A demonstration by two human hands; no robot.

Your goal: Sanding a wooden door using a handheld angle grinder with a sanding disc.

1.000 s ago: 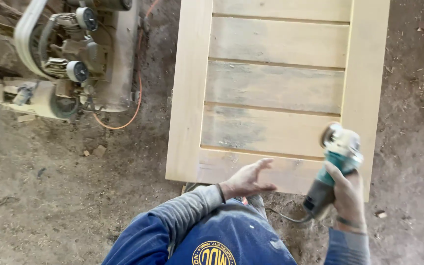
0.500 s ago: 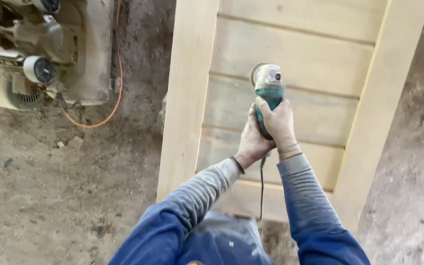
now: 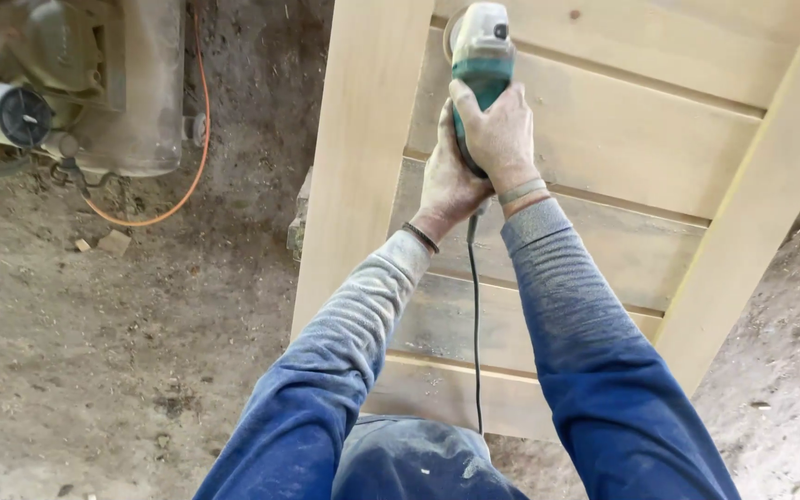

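I have both hands, left and right, closed tight around a green grinder pressed near the door's top. Its cord trails back beneath my arms; snagging could jerk the disc and gouge wood.

From where I watch, both arms wear layered sleeves: a grey ribbed knit at the forearms, dust-coated, under a blue jacket that starts near the elbows. My left hand has a dark band at the wrist; my right hand has a pale one, possibly a bracelet, though I can't make it out well. Pale dust speckles the blue cloth at the chest.
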